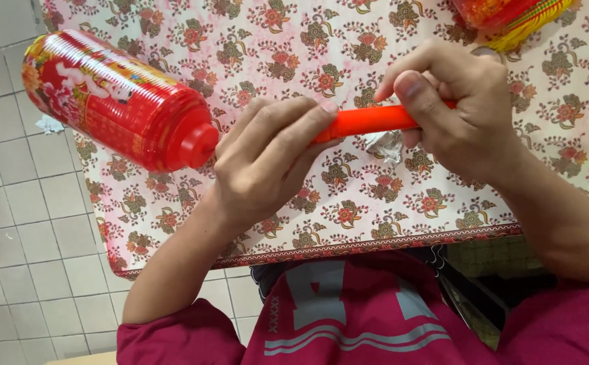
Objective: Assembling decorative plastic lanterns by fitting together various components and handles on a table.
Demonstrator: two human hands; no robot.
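We see an orange stick (pixel 369 120), a smooth rod lying nearly level above the desk (pixel 375 223), gripped at both ends. Our left hand (pixel 267 159) curls over its left end, the fingers (pixel 288 128) folded down across it so that the tip of the rod is hidden beneath them. Our right hand (pixel 460 111) closes round the other end, thumb (pixel 419 98) pressed along the near side and the fingers wrapped over the top; that end is hidden too. Only the middle stretch of the stick shows between the two hands.

Just below the stick, on the desk, lies a small crumpled scrap of silvery foil (pixel 384 143).

To the left of our left hand lies a large red ribbed cylinder (pixel 115 101), printed with flowers and gold, its narrow red end pointing toward the knuckles and very near them; we cannot tell whether it touches them.

The desk is covered with a cream cloth patterned with red flowers. At the top right edge sits a red and yellow bundle (pixel 511 17), partly out of view. Pale floor tiles (pixel 17 223) show on the left, and a small white scrap (pixel 50 124) lies on them.
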